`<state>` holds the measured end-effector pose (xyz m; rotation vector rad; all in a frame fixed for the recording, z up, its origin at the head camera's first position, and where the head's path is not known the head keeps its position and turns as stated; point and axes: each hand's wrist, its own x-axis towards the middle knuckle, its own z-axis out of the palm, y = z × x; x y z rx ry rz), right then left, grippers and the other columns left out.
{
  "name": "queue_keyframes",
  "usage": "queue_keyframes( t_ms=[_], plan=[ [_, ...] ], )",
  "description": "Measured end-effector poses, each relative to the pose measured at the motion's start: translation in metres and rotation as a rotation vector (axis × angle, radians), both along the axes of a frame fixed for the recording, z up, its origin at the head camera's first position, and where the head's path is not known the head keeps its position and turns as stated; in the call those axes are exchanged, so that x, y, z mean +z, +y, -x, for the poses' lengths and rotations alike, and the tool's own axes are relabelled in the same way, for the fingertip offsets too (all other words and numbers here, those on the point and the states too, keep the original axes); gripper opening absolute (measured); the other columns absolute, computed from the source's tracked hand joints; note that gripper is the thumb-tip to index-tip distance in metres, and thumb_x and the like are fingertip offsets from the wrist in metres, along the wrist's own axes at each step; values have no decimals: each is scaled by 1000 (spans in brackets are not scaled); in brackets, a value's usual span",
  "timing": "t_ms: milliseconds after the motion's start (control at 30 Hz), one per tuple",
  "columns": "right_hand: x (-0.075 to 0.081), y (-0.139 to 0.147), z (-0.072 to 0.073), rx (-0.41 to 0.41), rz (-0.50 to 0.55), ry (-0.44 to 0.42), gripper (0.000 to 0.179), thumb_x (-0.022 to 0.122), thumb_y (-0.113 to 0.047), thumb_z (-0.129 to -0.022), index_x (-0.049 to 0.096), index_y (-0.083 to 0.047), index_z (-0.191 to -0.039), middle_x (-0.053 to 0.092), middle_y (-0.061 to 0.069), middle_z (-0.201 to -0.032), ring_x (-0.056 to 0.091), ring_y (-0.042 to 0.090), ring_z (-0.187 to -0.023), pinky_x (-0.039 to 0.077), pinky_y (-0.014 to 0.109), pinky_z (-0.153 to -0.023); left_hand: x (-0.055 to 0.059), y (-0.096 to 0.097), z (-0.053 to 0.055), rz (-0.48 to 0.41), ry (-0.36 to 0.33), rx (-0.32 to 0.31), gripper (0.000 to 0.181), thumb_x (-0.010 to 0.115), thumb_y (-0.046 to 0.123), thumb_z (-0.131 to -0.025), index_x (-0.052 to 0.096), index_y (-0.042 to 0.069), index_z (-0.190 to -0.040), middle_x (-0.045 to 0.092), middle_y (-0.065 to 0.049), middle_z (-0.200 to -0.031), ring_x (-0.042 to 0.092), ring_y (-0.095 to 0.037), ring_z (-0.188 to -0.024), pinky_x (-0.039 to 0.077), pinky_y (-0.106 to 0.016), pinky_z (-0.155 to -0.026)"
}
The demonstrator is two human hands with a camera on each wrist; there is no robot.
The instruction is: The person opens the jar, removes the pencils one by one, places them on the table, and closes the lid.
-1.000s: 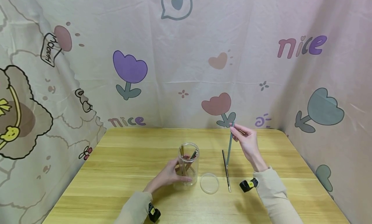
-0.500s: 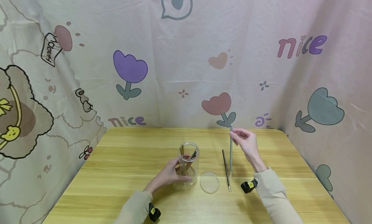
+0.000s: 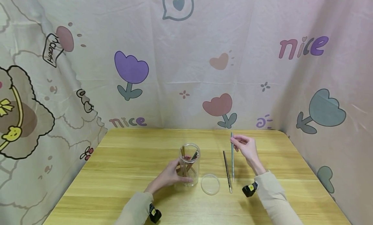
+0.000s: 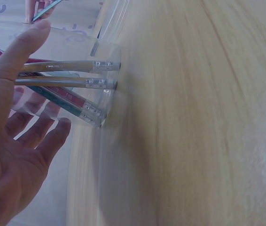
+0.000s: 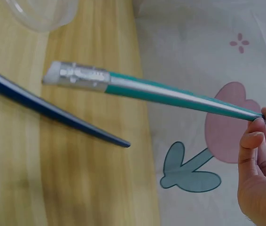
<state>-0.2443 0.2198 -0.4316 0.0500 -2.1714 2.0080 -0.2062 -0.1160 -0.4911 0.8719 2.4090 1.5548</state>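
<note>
My left hand (image 3: 167, 176) grips the lower part of a clear jar (image 3: 196, 173) standing uncovered on the table. Inside it several pencils (image 4: 67, 67) lean at different angles, yellow, red and green, with eraser ends down. My right hand (image 3: 246, 148) pinches a teal pencil (image 3: 232, 160) near its upper end. In the right wrist view its white eraser (image 5: 53, 73) points away from my fingers. Just left of the teal pencil, a dark blue pencil (image 3: 227, 173) lies on the table. Whether the teal pencil's lower end touches the wood, I cannot tell.
A round clear lid (image 3: 210, 184) lies between the jar and the dark pencil. The wooden table (image 3: 131, 160) ends at a printed cloth backdrop (image 3: 175, 63) behind and at the sides.
My right hand has come lower and nearer with the teal pencil. Its lower end has swung off the dark pencil to the right, now beside it. The left hand stays on the jar.
</note>
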Motion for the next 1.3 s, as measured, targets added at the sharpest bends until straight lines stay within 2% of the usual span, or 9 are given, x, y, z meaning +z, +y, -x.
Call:
queue_keyframes(
  t_ms=[233, 667, 900, 1300],
  plan=[
    [-10, 3, 1, -12, -50, -41, 30, 71, -5, -92, 64, 16, -112, 68, -9, -71, 60, 7, -62, 54, 18, -54, 0, 0, 0, -1, 1, -5, 76, 90, 21, -73, 53, 13, -139, 58, -13, -144, 58, -33, -131, 44, -52, -116],
    [-29, 8, 4, 18, -86, -88, 33, 70, -6, -93, 63, 16, -117, 69, -8, -73, 61, 8, -62, 57, 20, -57, 1, 0, 0, -4, 8, -10, 76, 90, 20, -73, 53, 12, -138, 58, -14, -143, 59, -35, -130, 45, -53, -115],
    [-37, 10, 6, 34, -81, -134, 35, 70, -6, -93, 62, 16, -119, 68, -6, -75, 61, 9, -63, 57, 21, -56, 1, 0, -1, -6, -37, 1, 78, 90, 19, -73, 52, 12, -140, 58, -12, -145, 59, -34, -130, 44, -53, -117],
    [-48, 9, 7, 6, -131, -177, 34, 70, -7, -92, 63, 14, -119, 66, -4, -75, 60, 7, -61, 58, 21, -56, -1, 0, -1, -16, -38, -4, 79, 90, 18, -73, 51, 11, -141, 57, -15, -145, 59, -37, -130, 45, -57, -115]
  ],
)
